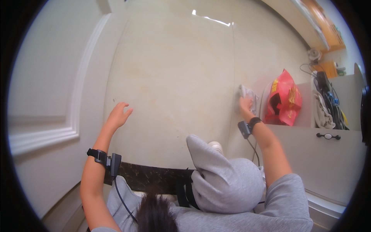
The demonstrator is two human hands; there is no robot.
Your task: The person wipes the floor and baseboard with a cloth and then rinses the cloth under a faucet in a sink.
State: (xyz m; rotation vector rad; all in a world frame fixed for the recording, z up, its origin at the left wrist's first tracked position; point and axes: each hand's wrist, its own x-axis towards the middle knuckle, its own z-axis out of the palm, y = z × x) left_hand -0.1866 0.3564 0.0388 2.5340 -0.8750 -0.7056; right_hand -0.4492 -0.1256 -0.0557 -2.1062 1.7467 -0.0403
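Observation:
My right hand [246, 103] presses a crumpled light grey cloth [249, 94] on the glossy beige floor tiles [174, 87], just left of an open drawer. My left hand [120, 114] hangs near the white panelled door at the left, its thumb and fingers apart, with nothing in it. Small dark specks lie on the tiles near my knee. Each of my wrists wears a black strap with a small box and a cable.
The drawer [339, 145] at the right holds a red plastic bag [285, 101], cloth and cables. A white door [58, 87] stands at the left. A dark marbled threshold [150, 177] runs beneath me. A small round fan-like object [314, 54] is at the upper right.

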